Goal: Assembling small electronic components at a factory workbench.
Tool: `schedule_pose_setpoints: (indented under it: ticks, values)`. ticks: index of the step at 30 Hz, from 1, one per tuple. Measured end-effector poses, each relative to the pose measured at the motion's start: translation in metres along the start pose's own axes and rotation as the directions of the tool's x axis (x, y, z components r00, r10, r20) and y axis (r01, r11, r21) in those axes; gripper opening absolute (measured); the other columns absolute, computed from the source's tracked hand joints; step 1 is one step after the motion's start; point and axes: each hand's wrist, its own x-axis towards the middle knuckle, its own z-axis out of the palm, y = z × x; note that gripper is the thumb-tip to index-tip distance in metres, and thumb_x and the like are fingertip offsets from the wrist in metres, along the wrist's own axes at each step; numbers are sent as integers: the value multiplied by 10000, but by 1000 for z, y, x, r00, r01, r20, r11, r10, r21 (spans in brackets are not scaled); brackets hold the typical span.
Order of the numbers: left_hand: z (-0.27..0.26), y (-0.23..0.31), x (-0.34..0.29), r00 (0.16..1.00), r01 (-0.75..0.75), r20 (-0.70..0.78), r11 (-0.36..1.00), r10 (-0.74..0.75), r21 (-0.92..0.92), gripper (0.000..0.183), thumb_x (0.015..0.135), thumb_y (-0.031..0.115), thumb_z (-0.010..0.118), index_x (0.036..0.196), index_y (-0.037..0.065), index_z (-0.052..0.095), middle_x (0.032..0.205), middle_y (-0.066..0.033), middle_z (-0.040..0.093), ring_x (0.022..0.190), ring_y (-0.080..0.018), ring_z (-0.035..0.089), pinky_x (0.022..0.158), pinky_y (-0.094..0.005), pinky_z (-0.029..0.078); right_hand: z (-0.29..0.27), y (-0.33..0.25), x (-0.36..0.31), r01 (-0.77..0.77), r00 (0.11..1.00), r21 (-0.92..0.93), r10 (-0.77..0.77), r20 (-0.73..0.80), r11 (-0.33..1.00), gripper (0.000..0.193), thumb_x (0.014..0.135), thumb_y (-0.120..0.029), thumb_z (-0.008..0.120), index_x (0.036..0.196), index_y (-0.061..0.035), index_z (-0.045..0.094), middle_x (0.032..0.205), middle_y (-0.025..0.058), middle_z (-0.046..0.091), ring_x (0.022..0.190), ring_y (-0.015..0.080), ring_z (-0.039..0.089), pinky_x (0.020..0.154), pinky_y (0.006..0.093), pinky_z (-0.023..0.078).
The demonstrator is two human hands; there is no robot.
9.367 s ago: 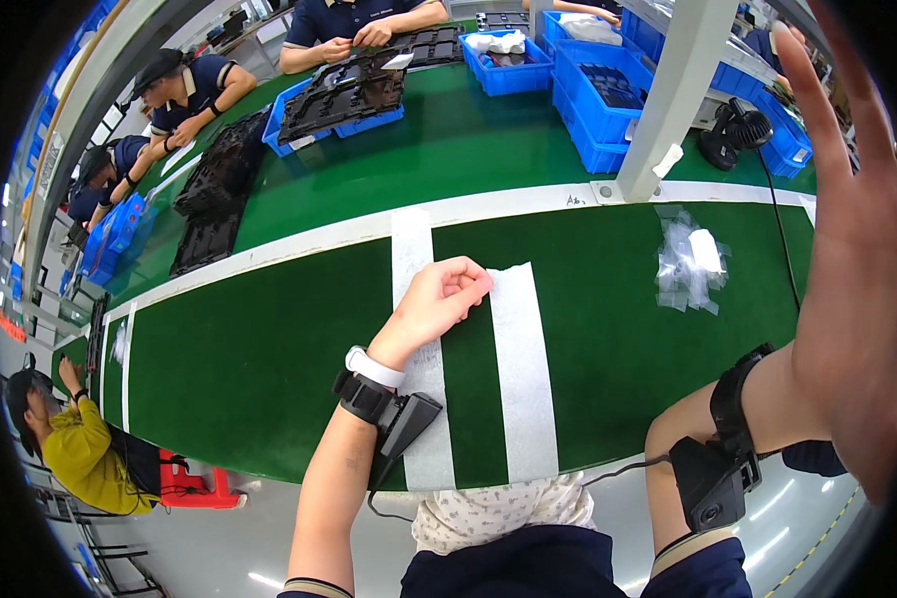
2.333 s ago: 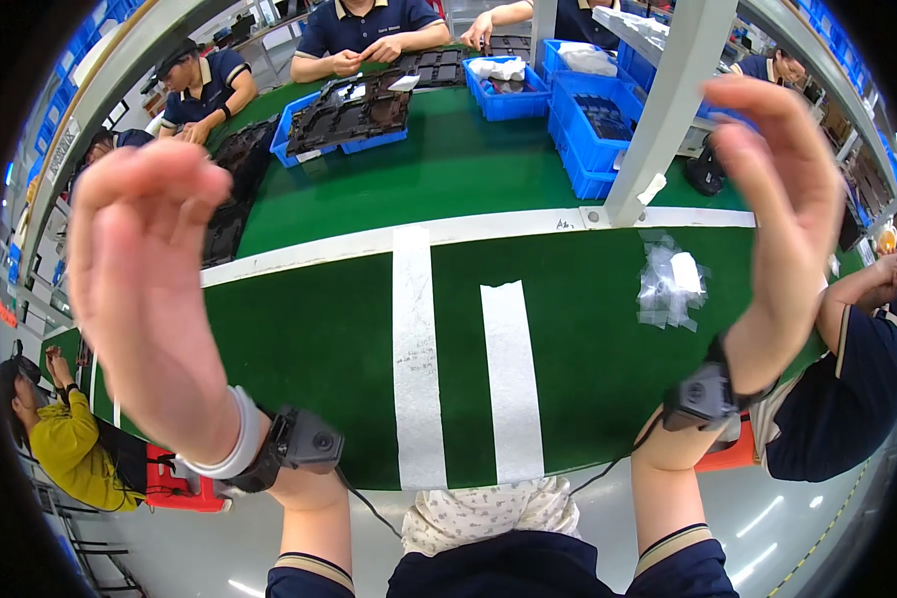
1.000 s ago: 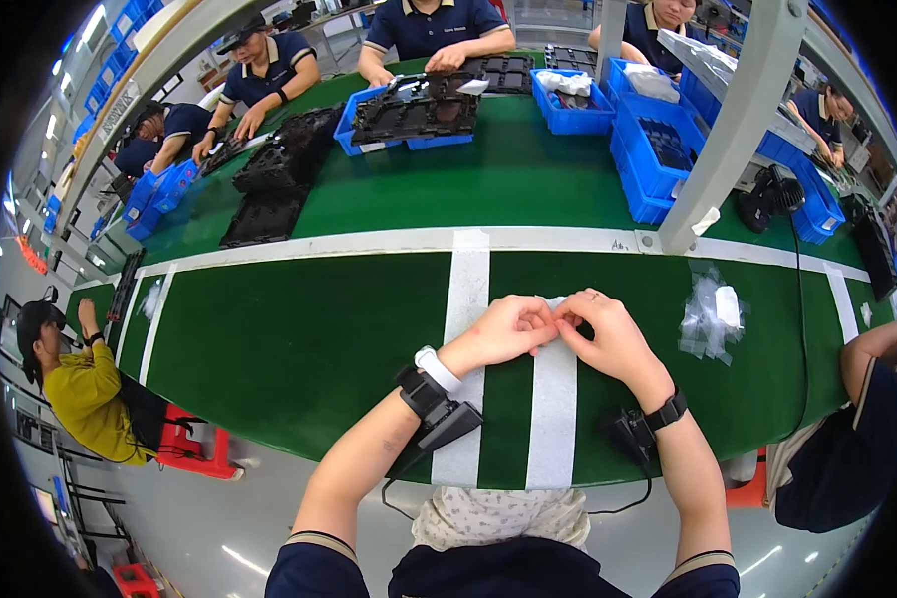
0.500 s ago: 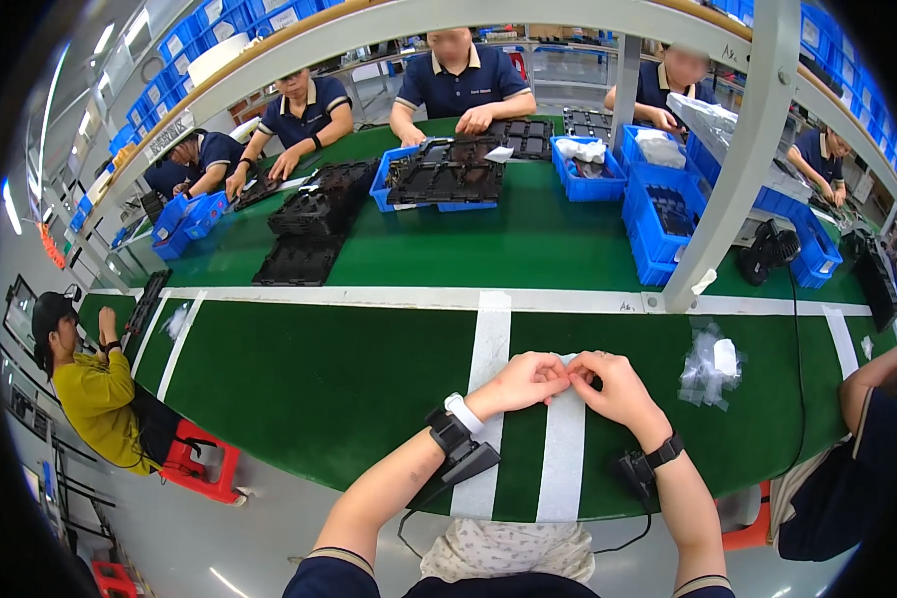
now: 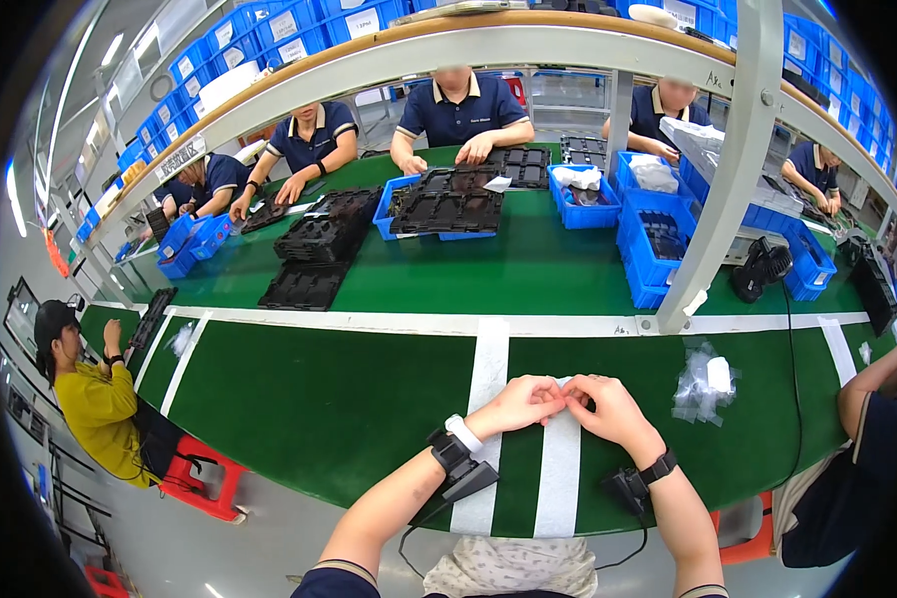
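My left hand (image 5: 524, 404) and my right hand (image 5: 610, 409) meet fingertip to fingertip above the green tabletop (image 5: 349, 399). Both are closed in a pinch at the far end of a white strip (image 5: 558, 483) that runs to the near table edge. Whatever the fingers hold is too small or too hidden to name; I cannot tell whether they grip the strip itself. To the left, a second white strip (image 5: 489, 357) lies parallel on the surface. Right of my hands is a pile of clear plastic film pieces (image 5: 696, 397), with a small white piece (image 5: 719, 375) on top.
A white metal upright (image 5: 723, 169) and shelf beam stand across the table. Beyond are black plastic trays (image 5: 447, 211), blue bins (image 5: 580, 204) and a black fan (image 5: 764, 267) with a cable. Several co-workers sit around; a sleeve (image 5: 857, 468) is close at right.
The whole scene sits slightly lower in the picture, as my view has tilted up a little. Both hands keep the same pinched pose, fingertips together.
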Motion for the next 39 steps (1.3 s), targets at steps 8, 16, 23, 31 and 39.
schedule_pose_setpoints:
  ticks: [8,16,23,31,39]
  values:
    - [0,-1,1,999,-33,-8,999,33,-28,126,811,127,548,826,3,534,692,-17,551,553,-71,522,515,-188,427,-1,-5,1,56,998,-66,-56,-3,996,109,666,-9,563,774,-23,561,588,76,549,550,188,547,535,277,439]
    - [0,-4,3,998,-54,-14,998,53,-14,123,807,120,547,841,2,534,700,-18,555,558,-71,521,519,-193,430,1,-4,-1,13,1000,-13,-13,-1,1000,111,670,-19,558,780,-37,564,602,86,557,567,214,553,553,300,440]
    - [-2,-5,2,999,-50,-5,998,50,-36,130,806,121,545,850,-1,533,698,-20,555,566,-76,523,524,-196,431,0,-8,1,50,999,-70,-50,-1,996,107,676,-31,556,782,-47,561,604,97,554,584,234,554,574,318,441]
    - [-1,-8,4,997,-71,-9,997,70,-44,130,804,122,548,848,1,535,697,-19,556,560,-77,525,522,-199,434,2,-2,-1,-7,1000,7,7,-1,1000,92,683,-31,558,774,-43,557,591,91,543,557,233,539,554,316,431]
    - [-2,-8,3,998,-53,29,997,54,-48,121,807,107,552,876,10,528,744,-25,552,598,-75,524,542,-197,440,2,-7,-1,13,999,31,-14,29,999,147,660,-33,571,806,-36,559,587,88,530,542,204,537,541,294,436]
